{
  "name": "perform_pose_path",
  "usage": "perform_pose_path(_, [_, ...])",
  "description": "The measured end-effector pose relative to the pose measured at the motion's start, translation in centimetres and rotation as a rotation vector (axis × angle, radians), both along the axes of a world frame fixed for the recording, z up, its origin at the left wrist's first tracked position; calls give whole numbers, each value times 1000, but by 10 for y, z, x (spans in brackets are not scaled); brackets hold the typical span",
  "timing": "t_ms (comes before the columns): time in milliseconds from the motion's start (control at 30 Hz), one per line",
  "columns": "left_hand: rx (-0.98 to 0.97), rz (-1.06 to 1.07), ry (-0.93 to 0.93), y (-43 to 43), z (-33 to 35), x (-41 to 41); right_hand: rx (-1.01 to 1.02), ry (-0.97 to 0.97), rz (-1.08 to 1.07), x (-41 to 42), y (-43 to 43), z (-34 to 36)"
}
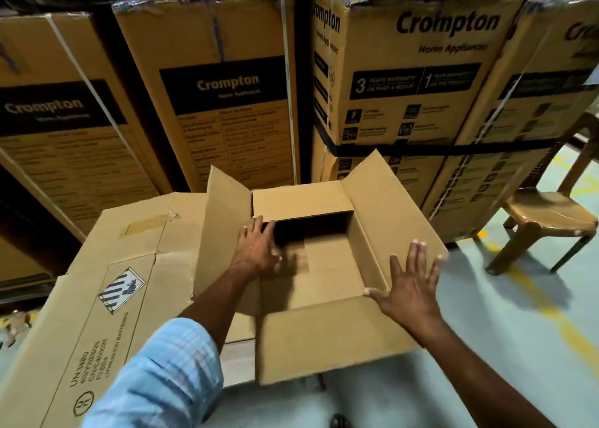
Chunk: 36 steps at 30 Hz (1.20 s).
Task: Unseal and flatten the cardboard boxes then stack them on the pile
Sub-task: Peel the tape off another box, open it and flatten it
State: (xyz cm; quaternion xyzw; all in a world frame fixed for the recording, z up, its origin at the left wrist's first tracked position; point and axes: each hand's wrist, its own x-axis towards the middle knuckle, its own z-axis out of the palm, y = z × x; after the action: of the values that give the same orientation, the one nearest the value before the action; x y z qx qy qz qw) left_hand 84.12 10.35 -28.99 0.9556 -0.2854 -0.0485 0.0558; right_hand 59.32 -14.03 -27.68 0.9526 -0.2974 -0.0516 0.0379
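Risk of open brown cardboard box (327, 336) springing back: left hand (259, 249) seemingly loose inside, right hand (411, 285) splayed, gripping nothing.

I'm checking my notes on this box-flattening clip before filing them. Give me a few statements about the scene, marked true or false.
1. The open box has its top flaps raised. True.
2. The left hand reaches into the box opening. True.
3. The right hand is closed around a knife. False: it is spread open, empty, at the box's right wall.
4. A flattened carton lies left of the open box. True.
5. The brown chair stands left of the boxes. False: it stands at the right.
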Motion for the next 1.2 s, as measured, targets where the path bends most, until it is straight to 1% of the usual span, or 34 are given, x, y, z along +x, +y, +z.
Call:
perform_pose_path(67, [-2,54,-93,-15,-4,20,124,-122,-77,-8,-2,-18])
perform_pose_path(100, [5,74,-132,-21,-5,29,146,-190,-114,-11,1,-25])
perform_pose_path(200, [98,82,-203,-43,-12,66,231,-487,-302,-12,13,-35])
perform_pose_path(267, [165,70,-256,-50,-18,86,369,-650,-461,-12,14,-37])
perform_pose_path(300, [151,62,-279,-51,-20,90,473,-672,-537,-12,8,-39])
perform_pose_path(333, [105,60,-284,-52,-22,93,582,-647,-606,-12,2,-37])
perform_pose_path(367, [16,68,-263,-51,-17,91,676,-599,-639,-9,-4,-36])
perform_pose_path(400, [-84,79,-238,-51,-10,89,744,-535,-629,-7,-8,-33])
perform_pose_path(433, [-166,86,-222,-53,1,86,779,-490,-583,-4,-12,-31])
perform_pose_path(500, [-271,98,-227,-54,30,84,804,-466,-495,2,-15,-23])
perform_pose_path(600, [-424,170,-271,-44,69,81,883,-463,-449,7,-18,-2])
perform_pose_path(667, [-584,197,-314,-27,95,77,879,-411,-424,9,-25,17])
perform_pose_path(733, [-729,207,-344,-6,119,74,869,-321,-384,15,-34,39])
perform_pose_path(833, [-872,254,-429,23,141,65,853,-228,-318,33,-33,77])
perform_pose_path(900, [-988,322,-434,38,148,58,813,-197,-258,50,-25,99])
perform_pose_path(1033, [-1179,445,-494,75,167,43,693,-199,-133,67,-3,142])
perform_pose_path(1100, [-1251,470,-501,86,182,34,656,-256,-124,73,1,160])
perform_pose_path(1200, [-1451,458,-452,100,194,21,636,-353,-126,83,2,187])
